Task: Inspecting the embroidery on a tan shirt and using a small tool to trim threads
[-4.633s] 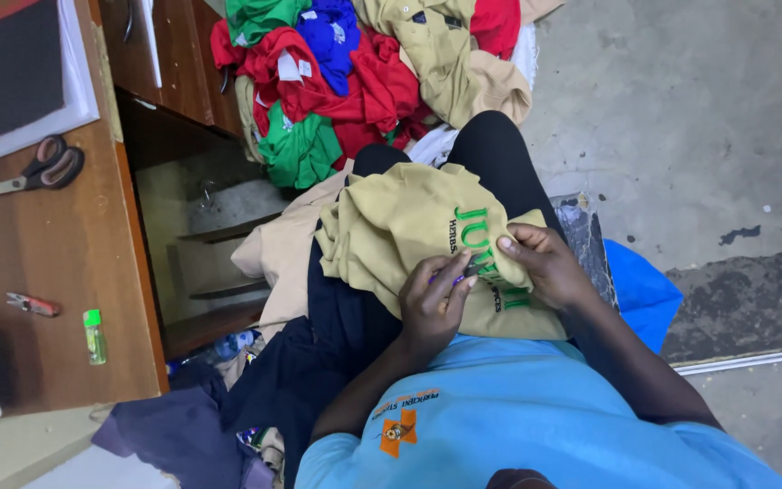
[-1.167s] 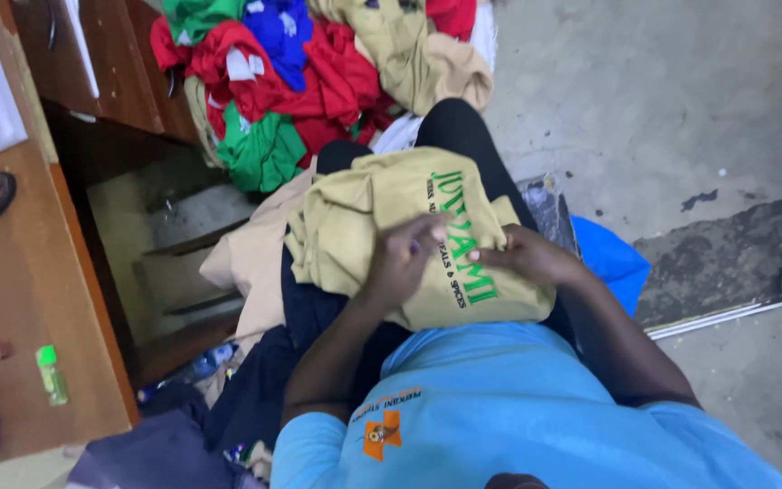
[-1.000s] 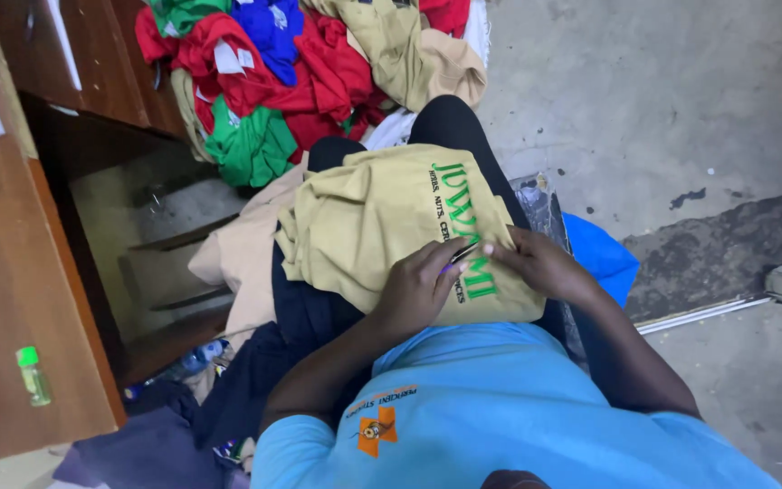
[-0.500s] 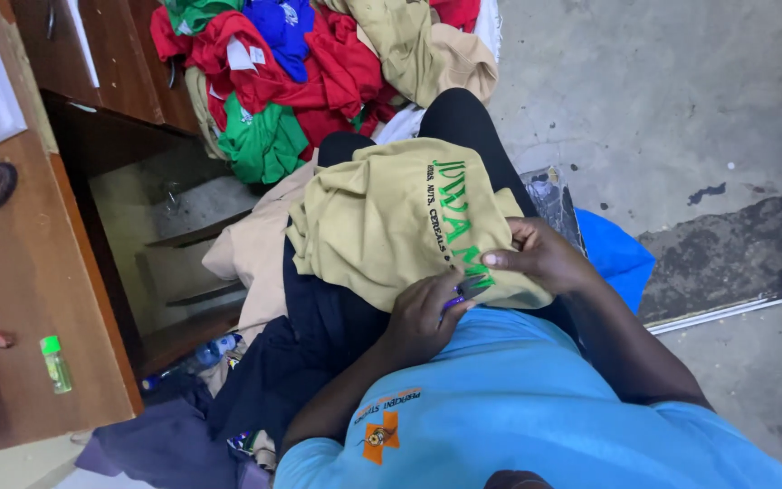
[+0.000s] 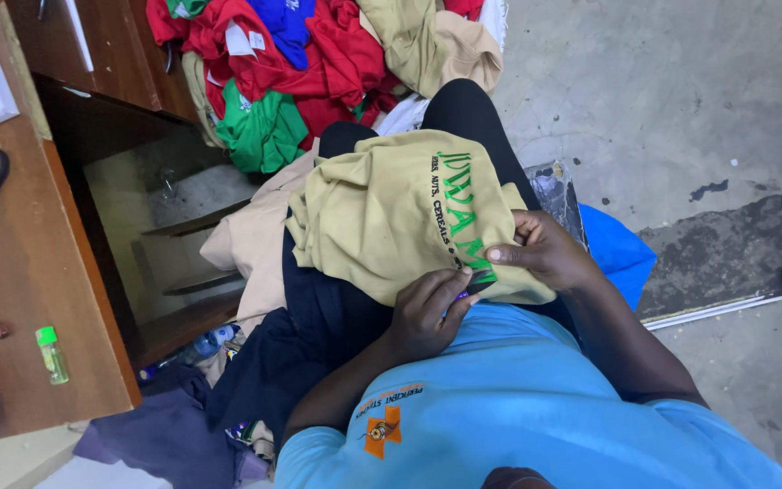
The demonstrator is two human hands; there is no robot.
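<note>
**Both hands pinch the near hem of the khaki shirt**

The right hand [image 5: 545,254] and the left hand [image 5: 427,312] meet at the near edge of a khaki shirt [image 5: 382,213] that lies bunched over the person's lap. The right thumb and forefinger are pressed together on the cloth just beside the last green letter. The left fingers curl in from below, closed on the same bit of hem; something small and dark shows between the two grips, too small to tell what it is. The fingertips of the two hands almost touch.

From the grips the shirt spreads away from the body and toward the person's left, over the black-trousered knees [image 5: 463,109]. Its long axis runs from the pinched hem near the belly outward to the rumpled far fold above the knees. The green lettering [image 5: 459,195] follows nearly the same line, from the far side down to the fingers. Both hands sit on it alike; the right one lies over the printed side, the left one under the plain edge.

Beneath the shirt lie a beige cloth [image 5: 246,244] and a dark navy garment [image 5: 309,344]. Farther out a heap of red, green and blue clothes [image 5: 273,63] rests on the concrete floor [image 5: 662,91]. To the left stands a wooden desk [image 5: 29,299] with a small green-capped bottle [image 5: 51,353].
</note>
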